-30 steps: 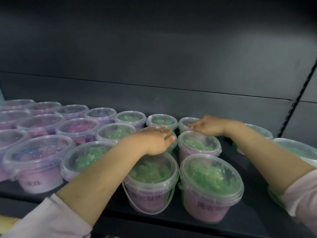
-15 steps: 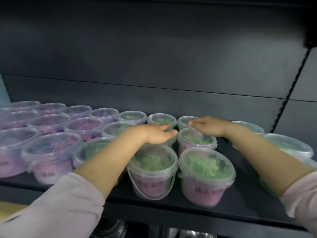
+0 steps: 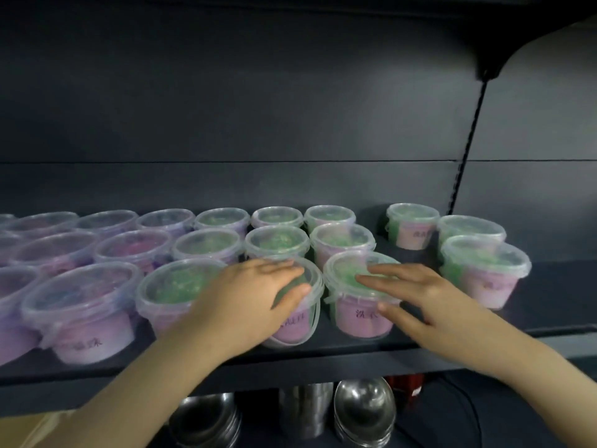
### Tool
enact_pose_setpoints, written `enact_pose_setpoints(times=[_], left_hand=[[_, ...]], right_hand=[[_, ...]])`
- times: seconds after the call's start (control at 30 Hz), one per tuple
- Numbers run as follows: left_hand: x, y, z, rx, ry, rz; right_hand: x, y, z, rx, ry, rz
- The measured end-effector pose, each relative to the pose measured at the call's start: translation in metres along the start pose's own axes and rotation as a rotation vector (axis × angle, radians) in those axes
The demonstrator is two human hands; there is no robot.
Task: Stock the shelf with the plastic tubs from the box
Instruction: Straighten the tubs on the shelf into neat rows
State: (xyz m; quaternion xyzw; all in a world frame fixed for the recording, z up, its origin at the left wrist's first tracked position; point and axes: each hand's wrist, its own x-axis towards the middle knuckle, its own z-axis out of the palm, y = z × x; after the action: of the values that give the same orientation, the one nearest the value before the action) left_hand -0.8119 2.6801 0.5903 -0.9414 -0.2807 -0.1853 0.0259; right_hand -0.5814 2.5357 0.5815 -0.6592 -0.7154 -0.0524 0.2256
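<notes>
At the near edge of a dark shelf (image 3: 555, 302), two hands lie on a pair of green-filled tubs.

Left hand (image 3: 245, 299) is spread flat over the lid of the left front tub (image 3: 292, 333), thumb at its near rim. Right hand (image 3: 420, 299) rests straight fingers on the lid of the right front tub (image 3: 355, 321), thumb against its pink wall. Neither hand is clenched. Both tubs stand upright, just beside each other. Rows of lidded tubs (image 3: 206, 244) run left and back, purple-filled at far left; three more tubs (image 3: 484, 279) stand apart on the right. Steel bowls (image 3: 365, 412) sit below.
</notes>
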Motion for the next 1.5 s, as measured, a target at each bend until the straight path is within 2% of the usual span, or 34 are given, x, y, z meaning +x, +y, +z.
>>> enact_pose_setpoints(times=[0.07, 0.27, 0.47, 0.6, 0.73, 0.87, 0.97, 1.07, 1.2, 1.3, 1.4, 1.5], left_hand=[[0.001, -0.002, 0.002, 0.003, 0.003, 0.011], [0.0, -0.011, 0.001, 0.04, 0.004, 0.069], [0.003, -0.019, -0.004, -0.038, -0.145, 0.046], [0.006, -0.02, -0.006, -0.071, -0.186, 0.039], [0.018, -0.021, -0.011, -0.199, -0.247, 0.047], [0.034, -0.016, -0.01, -0.104, -0.264, -0.004], [0.036, -0.015, 0.0, -0.133, -0.351, 0.013], [0.035, -0.019, 0.002, -0.161, -0.319, 0.011], [0.034, -0.02, -0.001, -0.197, -0.312, -0.038], [0.037, -0.019, -0.005, -0.24, -0.269, -0.043], [0.041, -0.008, -0.007, -0.204, -0.144, 0.023], [0.048, 0.012, -0.005, -0.238, -0.115, 0.06]], right_hand=[[0.002, -0.004, 0.004, 0.059, 0.061, 0.051], [0.007, -0.008, 0.003, 0.076, 0.019, 0.112], [0.01, -0.016, -0.001, 0.068, -0.037, 0.151], [0.009, -0.021, -0.005, 0.018, -0.047, 0.155], [0.014, -0.027, -0.01, -0.008, -0.071, 0.159], [0.03, -0.027, -0.012, -0.009, -0.142, 0.201], [0.034, -0.023, -0.013, 0.015, -0.207, 0.239], [0.034, -0.021, -0.014, 0.023, -0.21, 0.245], [0.033, -0.021, -0.013, 0.07, -0.176, 0.264], [0.027, -0.019, -0.017, 0.178, -0.076, 0.302], [0.017, -0.009, -0.025, 0.104, 0.071, 0.276], [0.006, 0.009, -0.041, 0.038, 0.124, 0.305]])
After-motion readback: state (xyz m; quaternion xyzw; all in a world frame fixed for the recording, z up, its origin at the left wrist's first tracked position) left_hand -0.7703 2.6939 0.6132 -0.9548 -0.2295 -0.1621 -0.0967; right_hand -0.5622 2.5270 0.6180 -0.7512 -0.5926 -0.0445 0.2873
